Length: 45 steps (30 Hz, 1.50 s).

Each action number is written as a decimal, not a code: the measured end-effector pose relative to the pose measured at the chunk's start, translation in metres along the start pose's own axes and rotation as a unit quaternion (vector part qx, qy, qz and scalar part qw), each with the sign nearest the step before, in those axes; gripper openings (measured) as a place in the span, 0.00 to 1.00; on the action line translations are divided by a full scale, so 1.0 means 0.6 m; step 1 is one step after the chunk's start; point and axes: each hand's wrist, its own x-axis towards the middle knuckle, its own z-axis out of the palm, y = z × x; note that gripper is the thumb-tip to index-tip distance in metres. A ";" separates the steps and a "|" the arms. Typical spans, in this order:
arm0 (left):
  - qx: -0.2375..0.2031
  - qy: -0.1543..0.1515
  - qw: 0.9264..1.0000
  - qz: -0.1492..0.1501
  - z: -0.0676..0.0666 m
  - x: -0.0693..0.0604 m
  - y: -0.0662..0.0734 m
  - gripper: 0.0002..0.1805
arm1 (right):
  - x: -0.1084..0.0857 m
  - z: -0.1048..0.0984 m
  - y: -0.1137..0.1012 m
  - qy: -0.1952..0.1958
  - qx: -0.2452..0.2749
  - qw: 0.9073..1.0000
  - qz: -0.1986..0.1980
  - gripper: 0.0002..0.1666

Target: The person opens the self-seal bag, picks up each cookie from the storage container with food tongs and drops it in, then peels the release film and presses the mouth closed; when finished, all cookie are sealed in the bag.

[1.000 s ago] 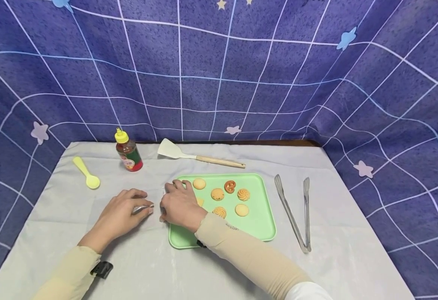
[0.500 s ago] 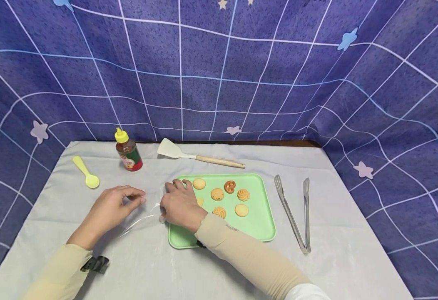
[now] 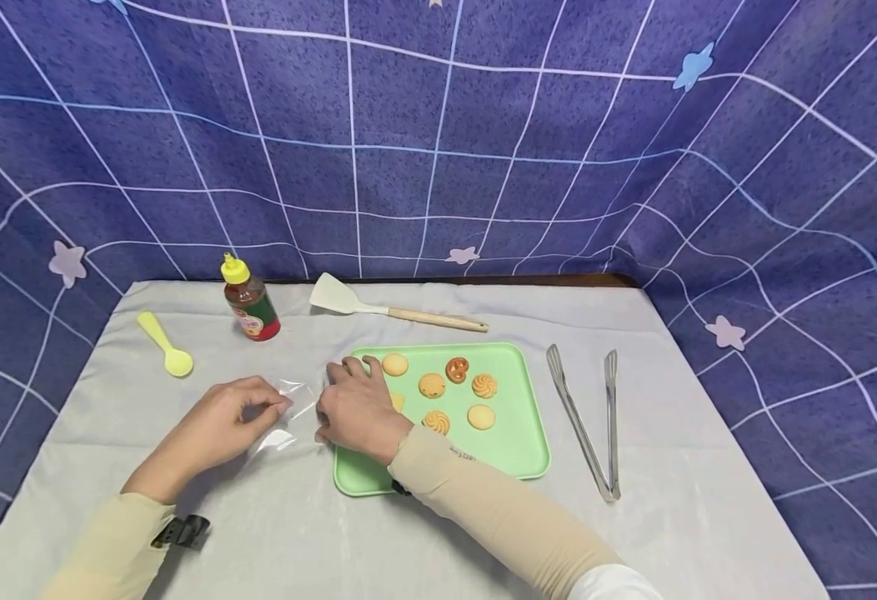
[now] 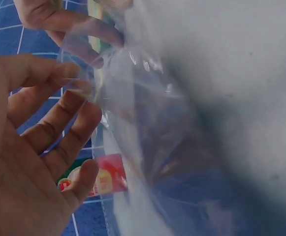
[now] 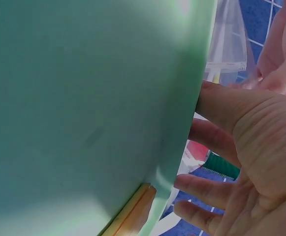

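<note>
A clear plastic bag lies between my two hands, left of the green tray. My left hand pinches the bag's edge between thumb and forefinger, the other fingers spread loosely behind in the left wrist view. The film puffs out below those fingers. My right hand reaches across the tray's left rim, thumb and forefinger at the bag's near end; they seem to grip it, though the tray hides their tips in the right wrist view. Several biscuits and a pretzel sit on the tray.
Metal tongs lie spread right of the tray. Behind it rests a white spatula with a wooden handle. A yellow-capped squeeze bottle of red sauce stands at back left, beside a yellow spoon. A blue curtain borders the table.
My left hand has moved slightly left and drawn the bag's film out into view between the hands. My right hand has stayed at the tray's left rim.
</note>
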 end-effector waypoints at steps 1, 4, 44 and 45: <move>0.001 -0.002 1.000 -0.002 0.000 0.000 0.000 0.05 | 0.000 0.000 0.001 0.001 0.000 1.000 0.000 0.13; 0.006 -0.008 1.000 -0.016 0.001 0.000 0.000 0.07 | 0.000 0.000 0.002 0.000 0.000 1.000 0.001 0.13; -0.020 -0.055 0.998 -0.014 0.009 0.003 -0.018 0.06 | -0.436 0.054 0.407 0.140 0.180 0.925 0.303 0.59; -0.022 -0.054 0.998 -0.012 0.010 0.003 -0.018 0.06 | -0.445 0.056 0.408 0.125 0.183 0.927 0.303 0.59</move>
